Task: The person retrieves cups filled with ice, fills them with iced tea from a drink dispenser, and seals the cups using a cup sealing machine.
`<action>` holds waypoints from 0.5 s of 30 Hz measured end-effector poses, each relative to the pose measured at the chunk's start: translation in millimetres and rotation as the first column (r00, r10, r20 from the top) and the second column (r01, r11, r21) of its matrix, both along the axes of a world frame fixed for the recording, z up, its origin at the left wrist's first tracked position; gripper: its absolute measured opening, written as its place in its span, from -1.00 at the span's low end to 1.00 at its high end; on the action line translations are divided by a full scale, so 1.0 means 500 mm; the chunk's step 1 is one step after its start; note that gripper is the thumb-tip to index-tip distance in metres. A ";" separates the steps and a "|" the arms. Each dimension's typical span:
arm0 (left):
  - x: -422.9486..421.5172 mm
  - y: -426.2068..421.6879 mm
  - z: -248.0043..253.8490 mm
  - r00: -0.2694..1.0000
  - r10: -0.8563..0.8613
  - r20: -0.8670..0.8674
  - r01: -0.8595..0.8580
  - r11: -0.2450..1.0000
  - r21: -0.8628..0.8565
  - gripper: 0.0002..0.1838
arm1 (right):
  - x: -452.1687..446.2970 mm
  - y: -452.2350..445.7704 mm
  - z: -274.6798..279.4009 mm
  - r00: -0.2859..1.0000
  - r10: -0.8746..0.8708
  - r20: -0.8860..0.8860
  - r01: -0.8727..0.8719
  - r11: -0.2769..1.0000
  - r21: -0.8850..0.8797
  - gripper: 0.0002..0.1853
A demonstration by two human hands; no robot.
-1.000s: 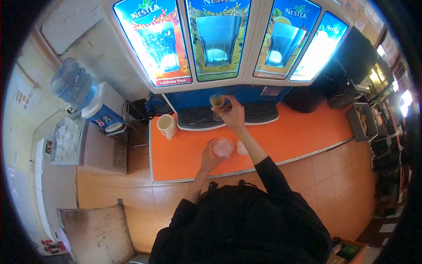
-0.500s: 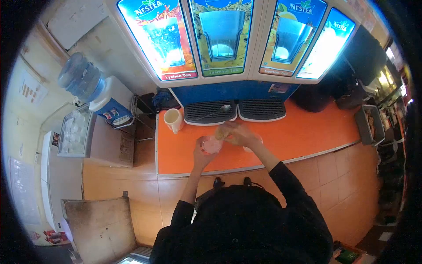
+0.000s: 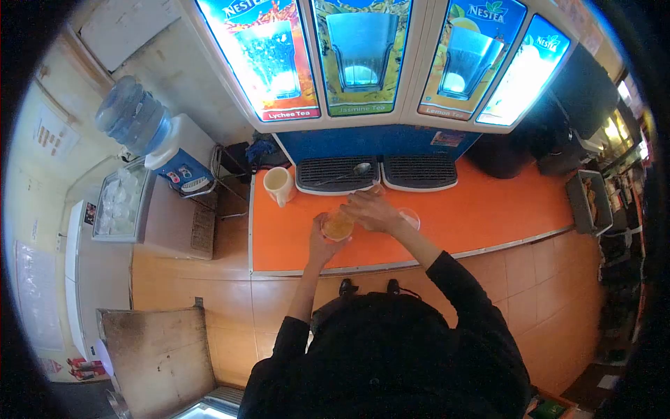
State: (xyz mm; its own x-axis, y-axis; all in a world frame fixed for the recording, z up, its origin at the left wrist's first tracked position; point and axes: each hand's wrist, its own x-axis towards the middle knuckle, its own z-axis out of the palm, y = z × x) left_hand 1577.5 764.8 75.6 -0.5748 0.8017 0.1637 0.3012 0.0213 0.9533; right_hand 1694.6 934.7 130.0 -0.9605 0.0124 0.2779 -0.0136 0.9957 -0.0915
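My left hand (image 3: 322,244) is wrapped round a clear cup (image 3: 338,228) above the orange counter, and amber contents show in it. Close over its rim is my right hand (image 3: 375,211), fingers curled round a small container that is mostly hidden and seems tipped toward the cup. Just right of that hand, another clear cup (image 3: 410,218) stands on the counter, partly covered by the forearm. A cream mug (image 3: 278,185) stands to the left. A metal spoon (image 3: 359,170) lies across the drip tray.
An orange counter (image 3: 481,216) runs below the tea dispenser (image 3: 363,119) and its two black drip trays (image 3: 419,172). A water dispenser (image 3: 185,157) and a bin of clear cups or ice (image 3: 118,209) are at left. A grey container (image 3: 592,202) sits at the right end.
The contents of the cup in my left hand have turned from pale pink to amber. My right hand has tipped its container further, and the view has shifted slightly.
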 end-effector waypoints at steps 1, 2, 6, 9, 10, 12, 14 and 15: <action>0.004 0.000 0.007 1.000 0.021 -0.016 -0.021 0.999 -0.029 -0.05 | 0.001 -0.003 0.005 1.000 0.001 0.000 -0.001 1.000 0.000 -0.54; 0.008 0.001 0.015 0.999 0.040 -0.032 -0.042 0.997 -0.057 -0.05 | 0.002 -0.006 0.010 1.000 0.012 -0.026 -0.012 1.000 0.002 -0.54; 0.009 0.004 0.009 0.996 0.051 -0.074 -0.057 0.995 -0.078 -0.07 | -0.004 -0.012 0.022 0.999 0.047 -0.019 -0.047 0.999 0.009 -0.56; 0.008 0.008 -0.006 0.989 0.081 -0.123 -0.086 0.996 -0.032 -0.10 | -0.010 -0.015 0.013 0.993 0.033 -0.110 -0.034 0.999 -0.007 -0.59; 0.007 0.010 -0.013 0.993 0.077 -0.093 -0.077 0.997 0.007 -0.11 | -0.009 -0.018 0.019 0.993 0.033 -0.110 -0.034 0.999 -0.007 -0.59; 0.006 0.008 -0.012 0.995 0.073 -0.062 -0.070 0.997 0.046 -0.11 | -0.005 -0.022 0.032 0.996 -0.009 -0.092 0.003 0.998 -0.062 -0.62; 0.010 0.005 0.005 0.995 0.084 -0.054 -0.088 0.993 -0.083 -0.13 | -0.004 -0.020 0.033 0.995 -0.027 -0.096 0.019 0.996 -0.091 -0.62; 0.009 0.006 -0.003 0.995 0.085 -0.054 -0.089 0.993 -0.083 -0.13 | -0.003 -0.018 0.029 0.994 -0.046 -0.099 0.034 0.992 -0.120 -0.62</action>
State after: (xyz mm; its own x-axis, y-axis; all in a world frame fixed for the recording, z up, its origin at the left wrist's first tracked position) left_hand 1581.8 767.5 74.1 -0.6355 0.7615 0.1276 0.3420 0.1295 0.9308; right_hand 1693.1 925.8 144.3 -0.9254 0.0891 0.3683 0.0111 0.9779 -0.2086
